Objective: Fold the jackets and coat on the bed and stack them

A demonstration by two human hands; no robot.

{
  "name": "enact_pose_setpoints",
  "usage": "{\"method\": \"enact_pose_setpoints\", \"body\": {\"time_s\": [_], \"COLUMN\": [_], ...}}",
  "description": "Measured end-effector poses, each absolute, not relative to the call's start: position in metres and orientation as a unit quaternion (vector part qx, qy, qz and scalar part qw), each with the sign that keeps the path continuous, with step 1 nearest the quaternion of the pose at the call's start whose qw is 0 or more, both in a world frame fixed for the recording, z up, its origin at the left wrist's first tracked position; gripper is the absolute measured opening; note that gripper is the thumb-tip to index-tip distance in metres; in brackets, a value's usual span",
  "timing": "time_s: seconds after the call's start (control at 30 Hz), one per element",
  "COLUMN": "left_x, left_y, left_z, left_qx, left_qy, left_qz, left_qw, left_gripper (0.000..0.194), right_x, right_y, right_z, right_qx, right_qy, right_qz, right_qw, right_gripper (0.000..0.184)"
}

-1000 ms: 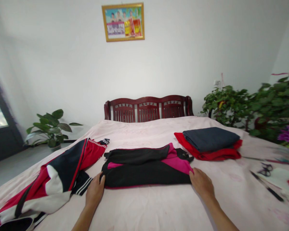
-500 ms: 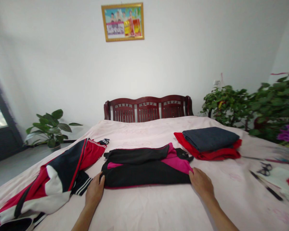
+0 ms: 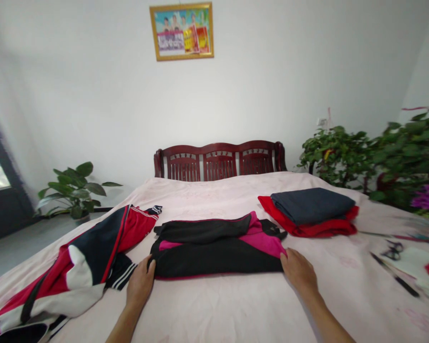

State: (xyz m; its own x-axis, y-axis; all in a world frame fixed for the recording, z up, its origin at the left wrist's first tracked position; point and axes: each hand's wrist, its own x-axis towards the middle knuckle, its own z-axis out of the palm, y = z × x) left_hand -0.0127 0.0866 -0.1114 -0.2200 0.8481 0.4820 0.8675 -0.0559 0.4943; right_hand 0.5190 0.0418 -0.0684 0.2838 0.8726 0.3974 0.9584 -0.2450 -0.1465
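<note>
A black garment with magenta panels (image 3: 214,259) lies folded into a long strip in front of me; its exact kind does not show. My left hand (image 3: 141,278) pinches its near left corner. At the near right corner, the thumb and fingers of my right hand (image 3: 298,269) close on the magenta and black edge. To the left, a red, navy and white jacket (image 3: 89,262) with striped cuffs lies loosely spread. Beyond my right hand sits a folded stack, a dark blue cloth (image 3: 312,205) on top of a red one (image 3: 307,231).
A pale pink sheet (image 3: 214,309) covers the broad surface. On the right lie scissors (image 3: 393,250), a black pen-like object (image 3: 395,276) and papers. Potted plants (image 3: 75,190) stand at both sides, and a dark wooden backrest (image 3: 219,162) rises behind.
</note>
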Motion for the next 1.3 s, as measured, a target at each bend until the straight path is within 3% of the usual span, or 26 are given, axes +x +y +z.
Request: {"method": "enact_pose_setpoints", "body": {"time_s": [0.2,1.3], "left_x": [-0.013,-0.0119], "left_y": [0.0857,0.084], "left_z": [-0.1094,-0.1073], "left_qx": [-0.619,-0.609], "left_qy": [-0.687,-0.701], "left_qz": [-0.381,-0.371], "left_qw": [0.0,-0.02], "left_gripper": [0.048,0.053], "right_x": [0.5181,0.5173], "right_y": [0.0418,0.0396], "right_z": [-0.0663,-0.0652], "right_qx": [-0.785,-0.781], "right_qy": [-0.583,-0.586], "right_qz": [-0.113,-0.115], "right_qw": [0.176,0.181], "right_gripper": [0.03,0.03]}}
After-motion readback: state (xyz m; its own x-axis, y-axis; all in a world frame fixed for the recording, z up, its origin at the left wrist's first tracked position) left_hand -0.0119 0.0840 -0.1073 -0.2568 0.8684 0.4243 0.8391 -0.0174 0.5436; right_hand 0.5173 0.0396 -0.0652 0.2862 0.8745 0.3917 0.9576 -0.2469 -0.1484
